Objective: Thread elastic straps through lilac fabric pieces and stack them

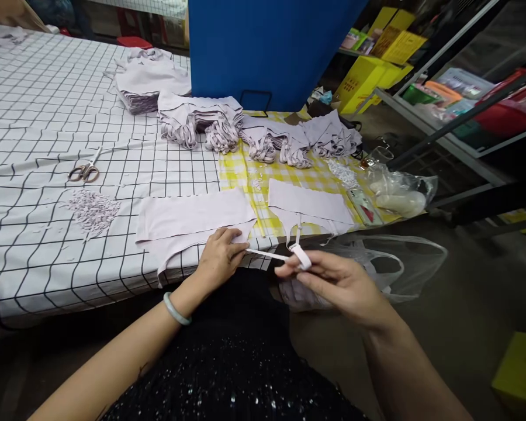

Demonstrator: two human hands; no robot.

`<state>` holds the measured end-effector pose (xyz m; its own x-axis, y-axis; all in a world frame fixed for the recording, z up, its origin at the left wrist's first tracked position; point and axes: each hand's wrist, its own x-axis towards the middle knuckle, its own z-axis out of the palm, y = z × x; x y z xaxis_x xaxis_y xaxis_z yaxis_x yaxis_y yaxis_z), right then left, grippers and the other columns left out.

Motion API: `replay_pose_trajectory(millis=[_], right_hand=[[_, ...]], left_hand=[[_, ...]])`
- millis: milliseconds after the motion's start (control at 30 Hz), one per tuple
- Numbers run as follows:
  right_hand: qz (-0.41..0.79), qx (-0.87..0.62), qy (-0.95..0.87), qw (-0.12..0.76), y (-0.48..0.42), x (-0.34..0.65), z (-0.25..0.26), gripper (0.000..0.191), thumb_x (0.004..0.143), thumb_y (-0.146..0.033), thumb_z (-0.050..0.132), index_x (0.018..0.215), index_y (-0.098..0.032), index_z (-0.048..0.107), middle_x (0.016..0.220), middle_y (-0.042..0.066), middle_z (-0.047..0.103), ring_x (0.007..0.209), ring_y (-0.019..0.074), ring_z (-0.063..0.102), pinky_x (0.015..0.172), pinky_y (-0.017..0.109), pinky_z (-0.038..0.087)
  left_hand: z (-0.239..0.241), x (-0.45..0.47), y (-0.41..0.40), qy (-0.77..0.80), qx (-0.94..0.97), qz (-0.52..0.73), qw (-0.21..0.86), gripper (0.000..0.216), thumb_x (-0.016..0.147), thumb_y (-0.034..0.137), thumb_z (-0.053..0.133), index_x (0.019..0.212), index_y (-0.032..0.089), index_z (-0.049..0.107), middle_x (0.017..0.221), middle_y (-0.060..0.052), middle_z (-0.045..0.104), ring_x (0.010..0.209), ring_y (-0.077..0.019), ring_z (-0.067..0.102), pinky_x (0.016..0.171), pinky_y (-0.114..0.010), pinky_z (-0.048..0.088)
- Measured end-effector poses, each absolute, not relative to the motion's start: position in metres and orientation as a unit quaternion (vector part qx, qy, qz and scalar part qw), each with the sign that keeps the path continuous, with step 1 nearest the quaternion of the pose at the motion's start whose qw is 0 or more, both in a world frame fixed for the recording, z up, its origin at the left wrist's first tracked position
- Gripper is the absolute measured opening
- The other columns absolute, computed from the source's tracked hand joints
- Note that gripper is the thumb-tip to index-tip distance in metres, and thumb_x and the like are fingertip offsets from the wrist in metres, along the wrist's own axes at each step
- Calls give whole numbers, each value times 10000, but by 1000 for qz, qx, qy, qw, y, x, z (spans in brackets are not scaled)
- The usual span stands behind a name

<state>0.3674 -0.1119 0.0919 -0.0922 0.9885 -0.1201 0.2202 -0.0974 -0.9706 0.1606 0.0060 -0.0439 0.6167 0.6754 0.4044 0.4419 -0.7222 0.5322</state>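
Note:
A pale lilac garment piece with narrow straps lies flat at the table's front edge. My left hand is closed on its lower right corner. From those fingers a thin strap stretches taut to my right hand, whose fingers pinch its looped end just beyond the edge. A second garment piece of the same kind lies to the right, its straps hanging down near my right fingertips. Whether a small slider sits in the loop I cannot make out.
Stacks of lilac garments line the back, before a blue panel. Scissors and a heap of small pale pieces lie left. A phone and a clear plastic bag are right; another bag hangs below.

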Motion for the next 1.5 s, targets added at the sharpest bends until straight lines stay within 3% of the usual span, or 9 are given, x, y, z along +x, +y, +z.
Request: replay_pose_trajectory(millis=[133, 300, 467, 567, 633, 833, 1000, 1233, 1500], right_hand=[[377, -552, -598, 443, -102, 371, 93, 138, 865, -334, 723, 953, -247, 783, 738, 30, 706, 678, 164, 676, 647, 319, 600], [340, -515, -684, 389, -128, 370, 90, 211, 905, -229, 667, 1069, -310, 772, 792, 28, 648, 684, 145, 620, 581, 273, 526], [396, -485, -709, 325, -151, 353, 68, 331, 967, -169, 547, 1227, -315, 691, 850, 29, 653, 752, 136, 617, 638, 259, 511], [406, -471, -721, 305, -153, 345, 57, 334, 957, -155, 564, 1223, -315, 688, 845, 24, 625, 774, 136, 592, 660, 260, 498], [401, -469, -730, 293, -151, 344, 53, 292, 949, -159, 578, 1172, -294, 709, 857, 31, 612, 805, 146, 581, 700, 280, 506], [440, -474, -675, 355, -148, 346, 46, 167, 932, -164, 611, 1024, -241, 727, 1042, 68, 689, 1098, 206, 631, 954, 364, 528], [479, -549, -522, 443, -141, 344, 40, 207, 954, -180, 599, 1084, -292, 714, 799, -11, 733, 791, 132, 719, 757, 245, 585], [498, -509, -439, 548, -126, 345, 40, 183, 990, -280, 561, 1072, -284, 725, 692, -18, 684, 723, 151, 697, 788, 334, 581], [521, -573, -381, 504, -119, 339, 31, 121, 938, -305, 647, 1019, -260, 725, 694, -18, 712, 693, 129, 689, 732, 274, 564]], left_hand=[[-46, 162, 8, 312, 882, 303, 180, 212, 930, 220, 589, 1054, 237, 760, 1203, -117, 645, 1126, -296, 556, 925, -493, 523], [-30, 149, -11, 307, 839, 367, 260, 247, 934, 184, 545, 1136, 195, 687, 1151, -136, 658, 1094, -267, 588, 934, -472, 521], [-14, 139, -43, 404, 650, 234, 600, 151, 904, 312, 602, 909, 186, 687, 830, -58, 690, 761, -186, 640, 707, -344, 547], [-18, 150, -45, 400, 406, 144, 809, 211, 847, 314, 689, 1017, 188, 690, 995, -75, 730, 895, -185, 686, 774, -312, 560], [-22, 160, -41, 399, 283, 149, 860, 259, 807, 280, 744, 1039, 182, 683, 1044, -84, 734, 904, -166, 698, 796, -285, 563], [-25, 179, -34, 452, 259, 182, 834, 208, 757, 274, 801, 810, 97, 704, 685, -35, 683, 556, -68, 607, 519, -148, 485], [-26, 181, -32, 464, 288, 183, 817, 204, 781, 285, 772, 785, 90, 709, 633, -37, 670, 552, -77, 610, 521, -151, 499], [-29, 181, -30, 465, 312, 180, 809, 205, 768, 288, 769, 777, 94, 705, 594, -19, 645, 536, -77, 603, 522, -155, 495], [-19, 168, -29, 432, 400, 76, 805, 281, 816, 384, 695, 792, 106, 664, 693, -34, 669, 531, -91, 607, 505, -201, 505]])
